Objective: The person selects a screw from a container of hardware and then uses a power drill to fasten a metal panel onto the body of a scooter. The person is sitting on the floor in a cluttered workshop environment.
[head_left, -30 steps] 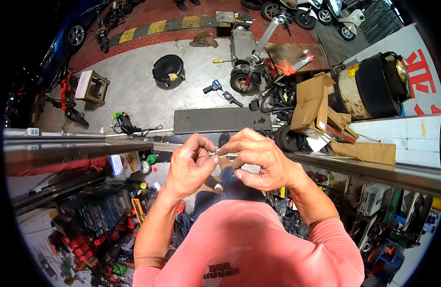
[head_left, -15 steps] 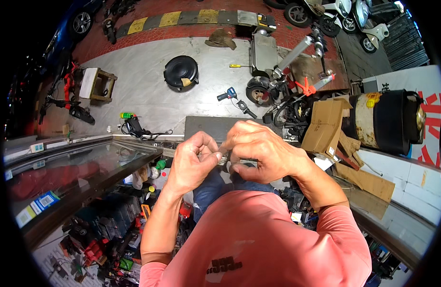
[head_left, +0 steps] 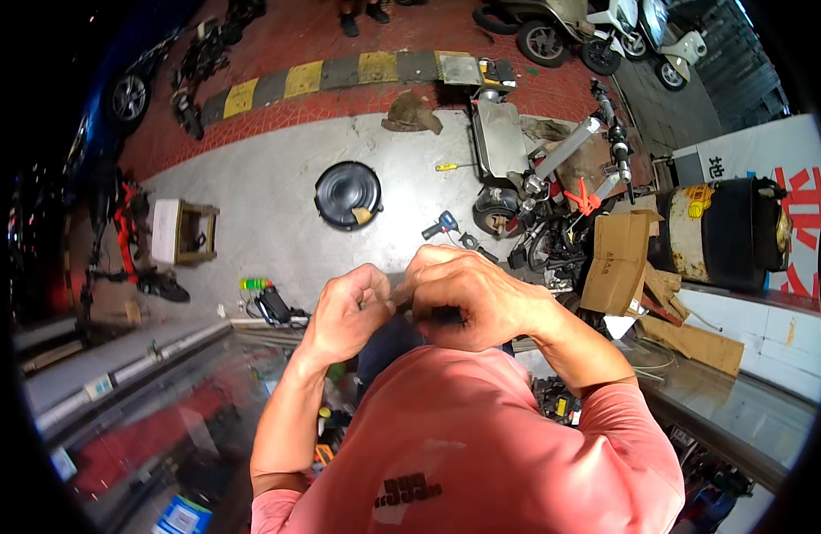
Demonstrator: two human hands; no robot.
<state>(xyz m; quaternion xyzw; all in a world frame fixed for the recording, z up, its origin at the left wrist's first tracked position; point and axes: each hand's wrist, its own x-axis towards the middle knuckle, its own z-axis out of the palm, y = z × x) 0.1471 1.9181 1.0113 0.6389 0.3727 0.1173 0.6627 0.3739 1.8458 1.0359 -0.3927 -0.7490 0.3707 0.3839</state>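
Note:
My left hand (head_left: 348,310) and my right hand (head_left: 477,298) are raised close together in front of my chest, fingertips nearly meeting. The fingers of both hands are curled in and closed. Whatever lies between them is too small and too hidden to make out. My right hand's thumb and fingers form a ring with a dark gap inside. Beyond the hands, on the grey floor, lie a blue and black power tool (head_left: 441,224) and a round black lid-like tub (head_left: 346,191) with a tan scrap on it.
An electric scooter (head_left: 553,165) with a folded stem stands ahead to the right, near a cardboard box (head_left: 613,262) and a rusty drum (head_left: 709,231). Glass display counters (head_left: 152,418) flank me. A wooden stool (head_left: 183,231) stands at left. A person's feet (head_left: 364,18) show at the far edge.
My view has shifted, and a person's feet now show at the far edge. Both hands stay together with fingers curled; the small shiny thing glimpsed between them is now hidden.

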